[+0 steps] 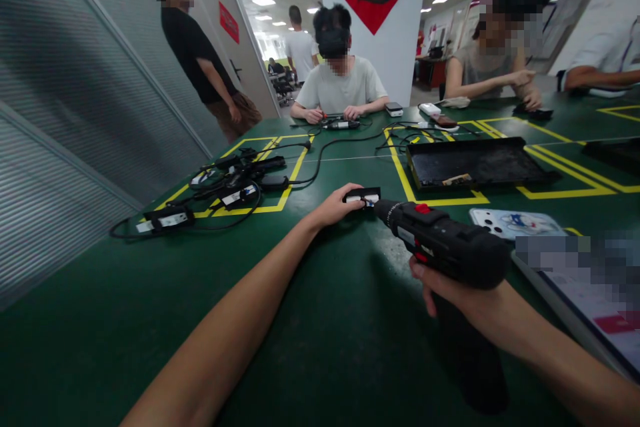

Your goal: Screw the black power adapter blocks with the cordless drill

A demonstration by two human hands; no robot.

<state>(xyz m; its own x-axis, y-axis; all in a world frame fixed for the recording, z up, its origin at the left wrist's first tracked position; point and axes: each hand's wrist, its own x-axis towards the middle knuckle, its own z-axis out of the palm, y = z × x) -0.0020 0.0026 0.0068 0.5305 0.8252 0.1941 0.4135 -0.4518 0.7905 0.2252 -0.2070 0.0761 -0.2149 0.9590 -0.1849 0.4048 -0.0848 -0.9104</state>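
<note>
A black cordless drill [445, 240] with red accents is gripped in my right hand [437, 280], fingers wrapped round its handle. Its chuck points left and away, up against a small black casing [374, 193] with white parts inside. My left hand [336, 205] holds that casing by its left side on the green table. The bit's tip is too small to make out, so I cannot tell whether it touches the casing.
Black adapters with cables [240, 180] lie on the left within yellow tape. To the right are a black tray [480, 161], a phone in a patterned case [517, 222] and a laptop or tablet [580, 307]. Across the table, a person [345, 83] handles small parts.
</note>
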